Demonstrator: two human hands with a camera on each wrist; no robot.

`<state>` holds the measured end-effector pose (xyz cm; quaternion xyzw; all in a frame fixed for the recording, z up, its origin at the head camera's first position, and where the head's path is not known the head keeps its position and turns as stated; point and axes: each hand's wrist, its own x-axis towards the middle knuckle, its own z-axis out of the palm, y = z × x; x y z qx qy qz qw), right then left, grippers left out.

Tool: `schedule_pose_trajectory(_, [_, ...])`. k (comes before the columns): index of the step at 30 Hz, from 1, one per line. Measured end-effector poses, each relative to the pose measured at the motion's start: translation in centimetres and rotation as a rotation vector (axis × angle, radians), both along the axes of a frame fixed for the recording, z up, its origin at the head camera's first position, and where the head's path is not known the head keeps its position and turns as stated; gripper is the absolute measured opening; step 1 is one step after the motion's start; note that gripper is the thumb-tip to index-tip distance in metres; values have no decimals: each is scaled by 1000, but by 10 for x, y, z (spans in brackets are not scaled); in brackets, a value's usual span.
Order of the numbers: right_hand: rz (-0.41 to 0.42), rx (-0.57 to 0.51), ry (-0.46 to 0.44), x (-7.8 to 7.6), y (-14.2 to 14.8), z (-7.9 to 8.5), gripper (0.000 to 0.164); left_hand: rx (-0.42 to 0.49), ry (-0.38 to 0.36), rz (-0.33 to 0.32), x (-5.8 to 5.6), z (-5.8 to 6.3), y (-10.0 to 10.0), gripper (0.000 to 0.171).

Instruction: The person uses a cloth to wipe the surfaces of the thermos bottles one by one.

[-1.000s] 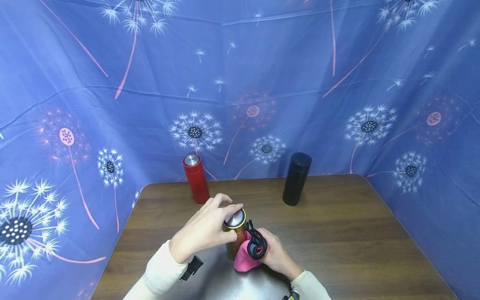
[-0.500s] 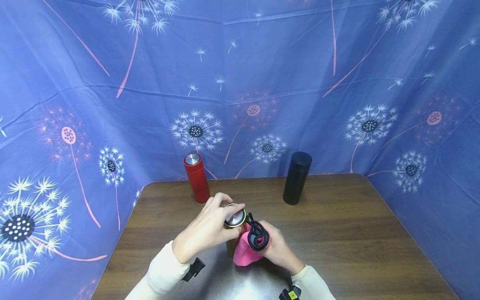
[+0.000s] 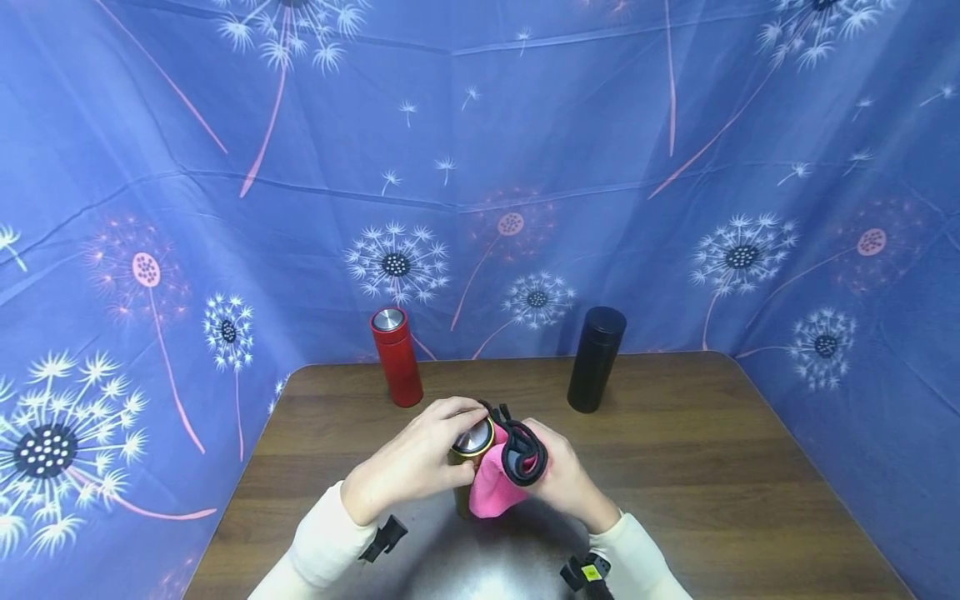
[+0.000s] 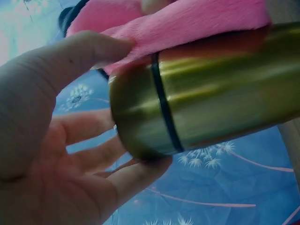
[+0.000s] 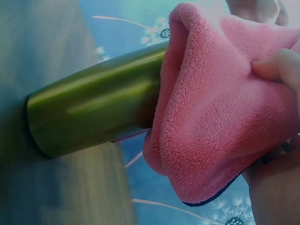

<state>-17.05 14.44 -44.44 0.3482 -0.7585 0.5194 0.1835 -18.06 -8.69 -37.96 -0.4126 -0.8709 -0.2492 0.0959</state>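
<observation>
A gold-green thermos with a steel-topped lid stands on the table in front of the person. The left hand grips it around the lid, thumb on the near side; in the left wrist view the fingers curve around the lid's end. Bunched in the right hand is a pink fleecy cloth with dark edging. That cloth lies against the right side of the thermos, near the lid seam. In the head view, hand and cloth hide part of the thermos body.
Farther back on the wooden table stand a red thermos at left and a black thermos at right. A blue dandelion-print sheet hangs behind and at both sides.
The right hand has carried the pink cloth upward along the side of the thermos, toward its lid. The left hand stays at the top, its fingers slightly shifted.
</observation>
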Motion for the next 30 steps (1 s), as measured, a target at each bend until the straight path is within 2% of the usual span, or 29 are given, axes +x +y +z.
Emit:
schedule_pose_trajectory(5, [-3, 2, -16, -1, 2, 2, 38, 49, -1, 78, 0, -6, 1, 54])
schedule_pose_trajectory(9, [5, 4, -11, -3, 3, 3, 41, 22, 9, 132, 0, -4, 0, 51])
schedule_pose_trajectory(16, [23, -6, -30, -3, 4, 1, 41, 21, 32, 54, -4, -3, -1, 56])
schedule_pose_trajectory(21, [-9, 12, -68, -2, 5, -6, 40, 61, -28, 58, -7, -7, -3, 61])
schedule_pose_trajectory(26, [-30, 27, -86, -1, 6, -23, 42, 90, -94, 47, -11, -10, -6, 63])
schedule_pose_trajectory(30, [-27, 29, -88, -1, 5, -42, 43, 103, -107, 15, -13, -11, -9, 63])
